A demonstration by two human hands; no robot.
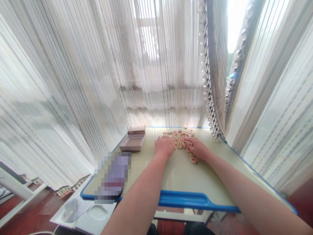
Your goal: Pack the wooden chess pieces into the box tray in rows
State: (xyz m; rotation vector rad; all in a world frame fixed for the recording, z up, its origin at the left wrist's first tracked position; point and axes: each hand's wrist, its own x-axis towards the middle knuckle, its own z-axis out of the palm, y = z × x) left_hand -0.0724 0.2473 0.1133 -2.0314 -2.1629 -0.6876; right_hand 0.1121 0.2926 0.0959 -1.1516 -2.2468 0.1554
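A loose pile of round, pale wooden Chinese chess pieces [179, 147] with red and dark markings lies on the pale yellow tabletop [188, 179]. At the pile's left edge, my left hand [164, 145] rests palm down, fingers apart, with nothing seen in its grasp. My right hand [197, 148] is on the right side of the pile, fingers stretched over several pieces and touching them; what lies under the palm is hidden. One chess piece [193, 160] sits just below the right hand, nearer to me.
An open shallow box [132, 143] stands at the back left, with its brown lid or second box [136, 130] behind it. A blurred-out flat purple object [116, 174] lies front left. Blue trim [183, 199] edges the table; a striped sheer curtain [158, 81] hangs behind.
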